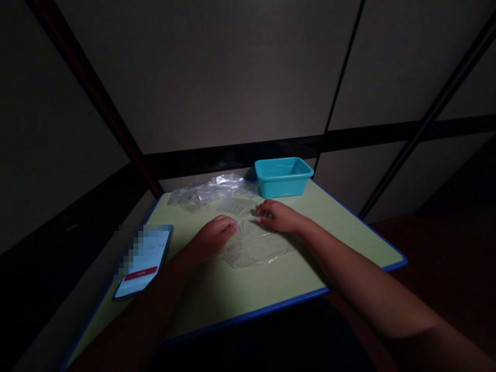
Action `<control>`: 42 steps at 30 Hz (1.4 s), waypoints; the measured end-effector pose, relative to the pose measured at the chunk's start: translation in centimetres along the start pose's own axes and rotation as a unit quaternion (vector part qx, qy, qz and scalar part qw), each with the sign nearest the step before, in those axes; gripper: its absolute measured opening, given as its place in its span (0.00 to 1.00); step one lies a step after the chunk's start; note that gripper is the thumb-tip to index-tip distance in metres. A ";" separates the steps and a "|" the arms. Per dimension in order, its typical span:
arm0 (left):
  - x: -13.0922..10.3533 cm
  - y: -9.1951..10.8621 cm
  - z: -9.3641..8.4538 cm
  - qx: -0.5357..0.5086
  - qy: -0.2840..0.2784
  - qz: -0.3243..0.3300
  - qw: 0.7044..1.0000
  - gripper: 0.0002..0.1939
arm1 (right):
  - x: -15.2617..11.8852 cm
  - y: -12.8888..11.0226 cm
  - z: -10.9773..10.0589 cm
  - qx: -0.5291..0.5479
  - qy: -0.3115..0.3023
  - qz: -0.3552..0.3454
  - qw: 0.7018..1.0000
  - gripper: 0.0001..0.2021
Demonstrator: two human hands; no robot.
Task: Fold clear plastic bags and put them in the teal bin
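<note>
A clear plastic bag (258, 250) lies spread on the table, its far edge between my two hands. My left hand (217, 235) is closed, with thumb and fingers pinching the bag's far left edge. From the other side my right hand (279, 216) reaches in with curled fingers, its thumb and forefinger at the bag's far right edge. Just beyond the hands is a flat, translucent plastic piece (235, 205), hard to make out in the dim light. Crumpled clear plastic bags (209, 192) are heaped at the back left.
A turquoise plastic basket (283, 187) stands at the table's back edge, beyond my right hand. A phone (145, 263) with a lit screen lies left of my left forearm. The pale table (349, 237) has a blue rim, and dark cabinet panels (232, 77) rise behind it.
</note>
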State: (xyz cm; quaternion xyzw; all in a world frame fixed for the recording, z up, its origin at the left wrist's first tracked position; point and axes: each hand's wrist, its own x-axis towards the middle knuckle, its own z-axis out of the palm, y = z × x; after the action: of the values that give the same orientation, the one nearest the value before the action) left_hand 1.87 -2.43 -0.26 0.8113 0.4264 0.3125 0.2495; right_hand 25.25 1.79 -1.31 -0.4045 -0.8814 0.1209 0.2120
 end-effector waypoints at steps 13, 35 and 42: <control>-0.6 -2.0 0.6 0.172 -0.104 0.050 0.978 0.27 | -0.7 -0.7 -0.4 -0.034 -0.056 0.067 0.996 0.37; -0.6 -1.5 0.9 0.186 -0.137 0.038 0.972 0.16 | -1.1 -4.6 0.2 -0.007 -0.272 0.034 0.962 0.53; -0.4 -0.7 0.3 0.148 -0.139 0.053 0.978 0.14 | -1.1 -4.4 0.4 -0.003 -0.270 0.038 0.962 0.54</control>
State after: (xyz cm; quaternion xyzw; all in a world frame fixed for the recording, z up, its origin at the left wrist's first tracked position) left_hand 1.52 -2.41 -1.02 0.8961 0.3857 0.1426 0.1669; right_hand 22.79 -1.95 -0.22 -0.3906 -0.8902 0.2310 -0.0398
